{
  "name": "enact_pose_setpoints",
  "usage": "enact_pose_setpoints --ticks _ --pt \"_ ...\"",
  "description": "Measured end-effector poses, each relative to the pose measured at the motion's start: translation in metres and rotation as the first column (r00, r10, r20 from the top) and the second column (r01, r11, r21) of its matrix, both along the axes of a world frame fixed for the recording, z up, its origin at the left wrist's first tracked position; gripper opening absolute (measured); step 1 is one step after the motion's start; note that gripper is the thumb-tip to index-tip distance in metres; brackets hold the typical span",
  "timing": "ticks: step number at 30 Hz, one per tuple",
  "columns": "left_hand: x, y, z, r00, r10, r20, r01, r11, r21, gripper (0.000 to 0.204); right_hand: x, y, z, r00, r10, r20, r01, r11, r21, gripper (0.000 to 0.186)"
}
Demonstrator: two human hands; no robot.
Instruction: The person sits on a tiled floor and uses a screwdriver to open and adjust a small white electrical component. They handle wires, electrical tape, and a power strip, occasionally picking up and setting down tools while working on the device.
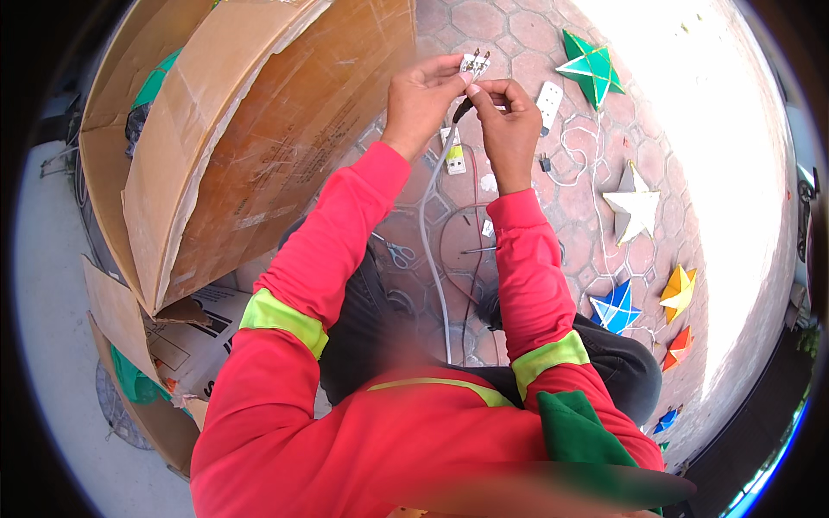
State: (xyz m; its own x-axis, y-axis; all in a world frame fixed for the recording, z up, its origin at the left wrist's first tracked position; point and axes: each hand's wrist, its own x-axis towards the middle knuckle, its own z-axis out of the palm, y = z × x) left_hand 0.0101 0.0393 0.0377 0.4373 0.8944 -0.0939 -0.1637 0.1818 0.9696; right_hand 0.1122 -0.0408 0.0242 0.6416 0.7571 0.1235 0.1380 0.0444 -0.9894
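We note paving (527,39): dusty pink-red, many-sided cell pattern, paler joints. Toward paving's right edge: green star (592,71), gold edging, white lines; white star (633,205); blue star (614,307), white lines; yellow star (678,292); orange-red star (678,349). Toward paving's top edge: white socket strip (548,102). We hold white fitting (476,63), brassy metal parts; grey cable (423,211), black end section (463,110). We wear red sleeves (315,259), lime bands (283,324). Beside paving's left edge: brown cardboard box (285,129).

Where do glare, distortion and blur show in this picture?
Head view: glare bleaches the ground right of the white star; head view: fisheye distortion bows that ground's right edge; head view: blur smears the shape below the green cloth, while the plug looks clearer.
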Motion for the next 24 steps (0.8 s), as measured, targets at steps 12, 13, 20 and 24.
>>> enact_pose_setpoints --ticks 12,13,20,24 --pt "-0.001 0.005 -0.006 0.997 -0.002 0.072 0.010 0.994 -0.110 0.036 0.055 -0.018 -0.019 0.974 -0.156 0.163 0.126 0.976 0.180 0.017" --pt "-0.002 0.008 -0.007 0.997 0.013 0.071 -0.006 0.994 -0.109 0.035 0.063 -0.029 -0.040 0.950 -0.279 0.143 0.262 0.957 0.129 0.018" --pt "-0.019 0.010 -0.005 0.998 -0.056 0.009 0.056 0.993 -0.099 0.031 0.080 -0.043 -0.235 0.986 0.118 0.119 -0.034 0.837 -0.546 0.024" --pt "-0.032 0.003 0.001 0.999 -0.039 0.019 0.041 0.994 -0.101 0.036 0.058 -0.003 -0.272 0.918 -0.139 -0.371 -0.077 0.856 -0.511 0.028"
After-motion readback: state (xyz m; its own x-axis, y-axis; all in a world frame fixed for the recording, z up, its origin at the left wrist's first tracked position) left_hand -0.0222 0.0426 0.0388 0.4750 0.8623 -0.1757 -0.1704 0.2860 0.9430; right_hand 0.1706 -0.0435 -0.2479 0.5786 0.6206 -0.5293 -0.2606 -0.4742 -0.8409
